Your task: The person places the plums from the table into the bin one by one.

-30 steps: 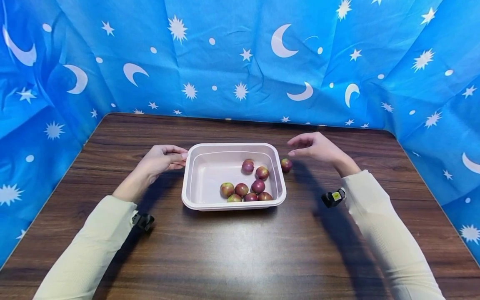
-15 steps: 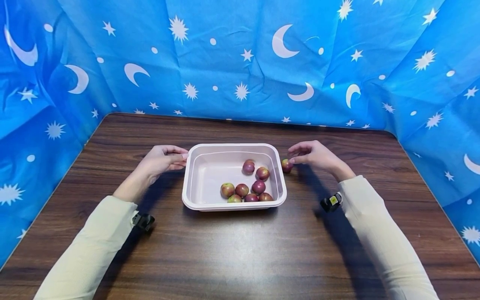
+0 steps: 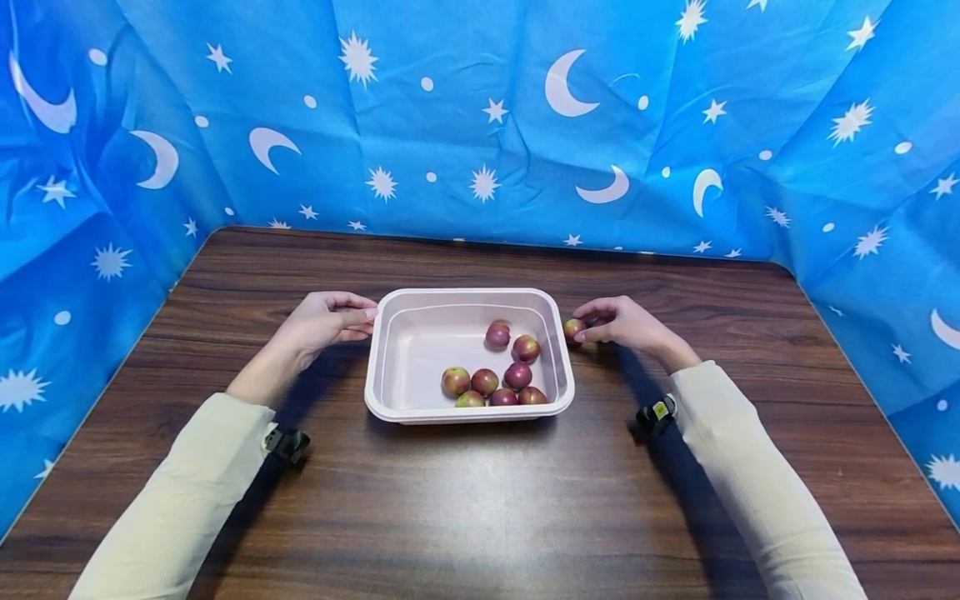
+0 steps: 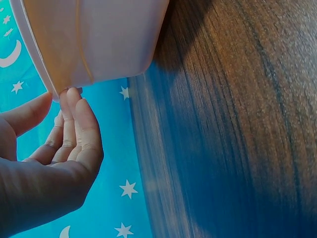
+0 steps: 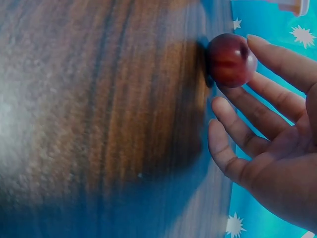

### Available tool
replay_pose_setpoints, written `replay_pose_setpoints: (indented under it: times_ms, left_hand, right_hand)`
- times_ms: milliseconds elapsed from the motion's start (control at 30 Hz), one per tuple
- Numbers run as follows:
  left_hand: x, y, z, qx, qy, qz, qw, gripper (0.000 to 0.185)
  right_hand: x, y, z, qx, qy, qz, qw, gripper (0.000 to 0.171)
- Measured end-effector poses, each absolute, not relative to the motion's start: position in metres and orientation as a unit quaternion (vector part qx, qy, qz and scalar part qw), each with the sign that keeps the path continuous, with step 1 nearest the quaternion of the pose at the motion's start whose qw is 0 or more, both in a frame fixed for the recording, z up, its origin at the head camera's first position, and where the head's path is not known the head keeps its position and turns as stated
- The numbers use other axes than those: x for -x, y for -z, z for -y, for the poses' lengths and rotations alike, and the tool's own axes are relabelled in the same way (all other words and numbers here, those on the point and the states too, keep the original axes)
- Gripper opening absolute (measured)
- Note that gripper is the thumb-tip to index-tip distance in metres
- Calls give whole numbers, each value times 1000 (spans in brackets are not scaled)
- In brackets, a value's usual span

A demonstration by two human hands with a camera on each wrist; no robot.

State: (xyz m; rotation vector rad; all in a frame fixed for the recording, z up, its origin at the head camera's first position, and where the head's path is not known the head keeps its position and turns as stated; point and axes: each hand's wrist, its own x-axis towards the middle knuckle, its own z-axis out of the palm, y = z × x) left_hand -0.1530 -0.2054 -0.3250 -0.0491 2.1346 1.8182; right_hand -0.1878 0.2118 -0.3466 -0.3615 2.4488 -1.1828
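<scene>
A pale plastic tub [image 3: 431, 350] stands on the table with several red-and-green plums [image 3: 517, 375] inside, mostly toward its near right part. My left hand [image 3: 318, 321] pinches the tub's left rim, thumb on the outer edge and fingertips under the lip, as the left wrist view shows [image 4: 69, 144]. Just outside the tub's right wall is a single plum [image 3: 573, 330]. My right hand [image 3: 628, 323] holds this plum between thumb and fingers. In the right wrist view the plum [image 5: 230, 62] sits at the tabletop, thumb on one side, two fingers behind, the other fingers spread apart from it.
The dark wood-grain table [image 3: 480, 500] carries the tub near its middle. Behind and at both sides hangs a blue cloth [image 3: 465, 108] with moons and stars. Black cameras [image 3: 287, 444] are strapped at both wrists, over light sleeves.
My right hand has come down and slightly toward the tub, its thumb and fingers closing round the loose plum. The left hand and the tub have stayed in place.
</scene>
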Motion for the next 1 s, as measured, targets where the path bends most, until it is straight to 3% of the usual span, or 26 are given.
replay_pose_setpoints:
  times_ms: [1000]
  left_hand:
    - [152, 323, 206, 14, -636, -753, 171, 35]
  right_hand:
    - [184, 344, -217, 128, 406, -885, 190, 33]
